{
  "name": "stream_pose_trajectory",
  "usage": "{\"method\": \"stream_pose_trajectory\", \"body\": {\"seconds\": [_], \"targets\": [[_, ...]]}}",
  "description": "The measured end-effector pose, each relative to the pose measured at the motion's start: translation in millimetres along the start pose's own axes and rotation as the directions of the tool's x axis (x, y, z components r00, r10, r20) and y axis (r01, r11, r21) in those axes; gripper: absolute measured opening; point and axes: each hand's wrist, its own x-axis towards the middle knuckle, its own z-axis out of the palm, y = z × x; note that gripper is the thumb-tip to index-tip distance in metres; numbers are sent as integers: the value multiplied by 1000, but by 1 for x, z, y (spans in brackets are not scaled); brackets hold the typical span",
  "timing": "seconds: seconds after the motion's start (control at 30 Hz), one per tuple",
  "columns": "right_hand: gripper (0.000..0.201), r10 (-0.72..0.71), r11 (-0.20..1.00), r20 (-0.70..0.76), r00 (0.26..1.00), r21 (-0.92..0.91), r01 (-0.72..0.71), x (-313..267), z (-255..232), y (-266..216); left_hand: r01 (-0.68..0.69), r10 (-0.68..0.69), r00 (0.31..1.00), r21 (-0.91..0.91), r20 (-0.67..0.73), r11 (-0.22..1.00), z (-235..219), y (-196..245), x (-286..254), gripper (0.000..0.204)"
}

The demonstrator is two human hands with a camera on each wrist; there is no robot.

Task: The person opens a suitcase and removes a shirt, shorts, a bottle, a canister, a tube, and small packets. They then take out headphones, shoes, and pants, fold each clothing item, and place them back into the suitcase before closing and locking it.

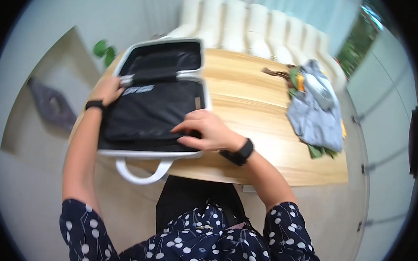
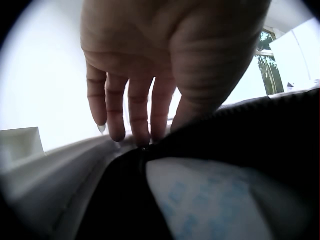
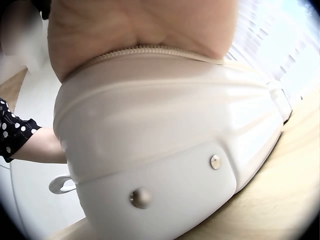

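A white hard-shell suitcase lies open on the wooden table, its lid half away from the person. A black divider panel with pale lettering covers the near half. My left hand reaches to the left rim by the hinge; in the left wrist view its fairly straight fingers come down at the edge of the dark lining. Over the near right corner is my right hand, thumb and forefinger apart. The right wrist view shows its palm at the zippered rim; its fingertips are hidden there.
A pile of clothes, mostly light blue, lies at the table's right end. The suitcase's white handle overhangs the front edge of the table. White chairs line the far side. A plant stands beyond the left edge.
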Motion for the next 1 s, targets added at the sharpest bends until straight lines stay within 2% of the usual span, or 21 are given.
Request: {"method": "stream_pose_trajectory", "body": {"seconds": [0.1, 0.17, 0.27, 0.3, 0.37, 0.5, 0.57, 0.6, 0.8, 0.87, 1.0], "targets": [[20, -29, 999, -35, 999, -16, 29, -3, 1, 1, 42, -36, 993, 55, -109, 998, 18, -4, 5, 15], [22, 2, 1000, -32, 999, 8, -2, -5, 3, 2, -31, 55, 981, 131, -186, 991, 33, -14, 9, 17], [22, 25, 1000, -26, 999, -13, -25, -6, 2, 2, -15, 46, 982, 163, -185, 987, 42, -21, 14, 18], [22, 27, 1000, -23, 999, -5, -27, -6, 3, 3, -18, 48, 982, 162, -185, 987, 44, -25, 14, 18], [22, 29, 1000, -19, 999, 6, -29, -6, 4, 3, 60, -51, 973, 35, -226, 998, 41, -26, 13, 16], [23, 30, 999, -23, 999, 12, -29, -6, 5, 4, 64, -72, 981, -48, -182, 997, 31, -27, 7, 14], [23, 25, 1000, -19, 1000, 12, -25, -5, 5, 4, -14, 1, 978, -64, -208, 998, 36, -37, 5, 11], [22, 25, 1000, -24, 999, 1, -25, -5, 5, 4, -12, -2, 978, -64, -207, 998, 39, -42, 4, 11], [21, 22, 1000, -46, 999, 21, -21, -5, 6, 4, -84, 81, 973, -8, -216, 996, 34, -41, -9, 5], [21, 23, 1000, -49, 999, 18, -22, -6, 4, 3, -107, 115, 977, 54, -177, 993, 29, -37, -10, 3], [21, 37, 999, -44, 998, 21, -36, -6, 3, 2, -81, 90, 988, 73, -125, 994, 2, -20, -29, 3]]}}
